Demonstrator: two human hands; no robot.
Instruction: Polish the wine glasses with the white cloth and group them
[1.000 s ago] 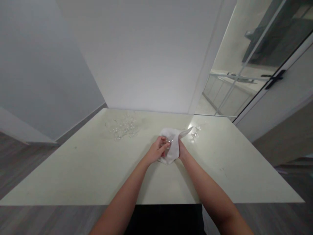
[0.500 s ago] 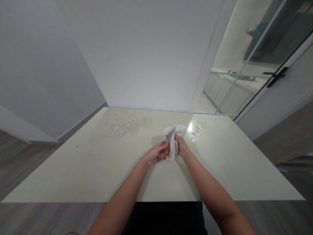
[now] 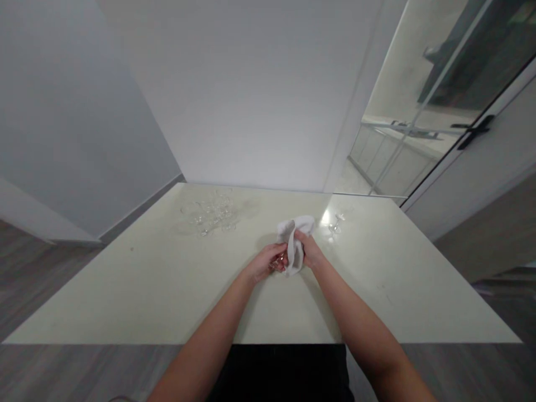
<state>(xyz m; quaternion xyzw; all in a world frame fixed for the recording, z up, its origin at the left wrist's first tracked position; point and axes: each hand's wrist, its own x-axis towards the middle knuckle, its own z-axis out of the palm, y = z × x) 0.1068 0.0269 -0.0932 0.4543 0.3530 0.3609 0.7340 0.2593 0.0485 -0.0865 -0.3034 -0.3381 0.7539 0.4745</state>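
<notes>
My left hand (image 3: pixel 268 261) is closed around a clear, shiny glass-like piece (image 3: pixel 278 262), largely covered by the fingers, so its full shape stays hidden. My right hand (image 3: pixel 309 249) grips a white cloth (image 3: pixel 295 257), its fingers partly wrapped in the folds. The cloth is bunched against the clear piece, between my two hands, over the middle of the table. To the right of the cloth, another small clear piece (image 3: pixel 336 224) lies on the tabletop.
Several clear, see-through pieces (image 3: pixel 214 215) sit in a cluster at the table's back left. The pale glossy table (image 3: pixel 146 296) meets a white wall panel (image 3: pixel 251 111) at its far edge. A door with a black handle (image 3: pixel 475 133) stands at the right.
The cloth has shifted slightly to the left and its folds have changed, with my right hand's fingers moving along. My left hand stays almost in place around the clear piece.
</notes>
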